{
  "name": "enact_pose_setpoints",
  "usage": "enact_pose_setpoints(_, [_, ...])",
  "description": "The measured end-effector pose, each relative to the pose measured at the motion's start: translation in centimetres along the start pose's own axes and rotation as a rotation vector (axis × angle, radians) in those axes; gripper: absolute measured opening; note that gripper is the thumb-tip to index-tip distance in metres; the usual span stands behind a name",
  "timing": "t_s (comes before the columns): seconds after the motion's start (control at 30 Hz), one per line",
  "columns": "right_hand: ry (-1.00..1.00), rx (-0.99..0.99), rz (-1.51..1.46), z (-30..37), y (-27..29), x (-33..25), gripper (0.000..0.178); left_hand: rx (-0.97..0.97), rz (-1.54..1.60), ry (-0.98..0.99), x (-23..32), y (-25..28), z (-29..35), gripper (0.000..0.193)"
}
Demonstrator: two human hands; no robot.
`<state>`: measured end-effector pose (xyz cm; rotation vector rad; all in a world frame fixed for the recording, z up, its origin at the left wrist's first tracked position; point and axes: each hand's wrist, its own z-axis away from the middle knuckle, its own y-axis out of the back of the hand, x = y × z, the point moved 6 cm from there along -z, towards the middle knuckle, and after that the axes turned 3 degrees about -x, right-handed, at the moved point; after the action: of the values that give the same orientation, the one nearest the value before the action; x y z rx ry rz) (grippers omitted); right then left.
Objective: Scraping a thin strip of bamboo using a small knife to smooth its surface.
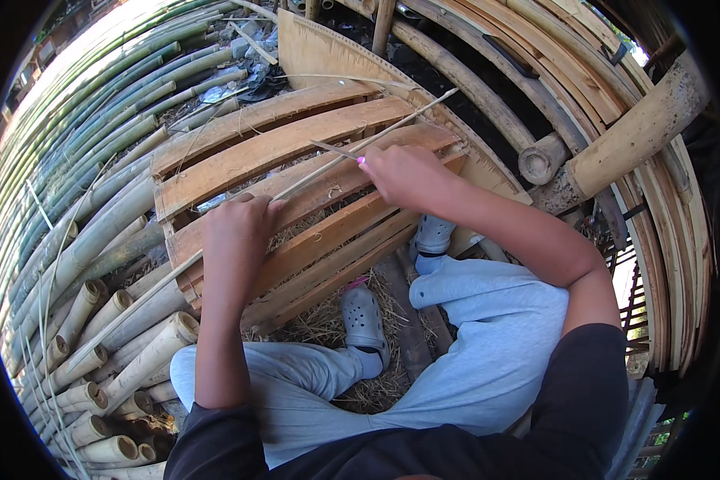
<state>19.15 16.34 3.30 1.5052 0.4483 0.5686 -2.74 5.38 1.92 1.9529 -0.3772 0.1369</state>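
A long, thin bamboo strip (308, 178) runs slantwise over a low slatted wooden platform (276, 156), its far end near the platform's upper right corner. My left hand (236, 228) is closed around the strip at the platform's left part. In my right hand (408, 172) is a knife (334, 150), its narrow blade pointing left and lying close against the strip. A bright pink patch shows where the blade meets my fingers. The knife's handle is hidden in my grip. Past my left hand, the strip continues toward the lower left.
Stacked bamboo poles (80, 264) fill the left side. A toothed wooden board (320, 52) stands behind the platform. Long planks (572, 72) and a thick bamboo post (632, 140) rise at the right. My clog-shod feet (362, 316) rest on straw below the platform.
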Motion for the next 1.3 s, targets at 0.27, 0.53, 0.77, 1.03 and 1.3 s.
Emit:
enact_pose_setpoints(0.27, [-0.351,0.018,0.131,-1.3,-0.5,15.1,0.033,0.029,-0.033,-0.039,0.8,-0.5,-0.5,0.024])
enact_pose_setpoints(0.53, [0.036,0.013,-0.059,0.4,-0.1,1.4,0.033,-0.001,-0.037,-0.013,0.3,0.0,0.0,0.023])
enact_pose_setpoints(0.77, [-0.433,-0.041,0.026,-1.6,-2.3,16.3,0.031,-0.007,-0.029,-0.002,0.2,0.1,-0.6,0.024])
enact_pose_setpoints(1.03, [-0.128,0.169,-0.069,-0.8,-2.7,12.0,0.034,0.014,-0.005,-0.017,0.9,0.3,-0.8,0.029])
enact_pose_setpoints(1.3, [-0.230,0.076,-0.039,-0.3,-2.4,9.6,0.031,0.015,-0.027,0.007,-0.3,0.1,-0.2,0.029])
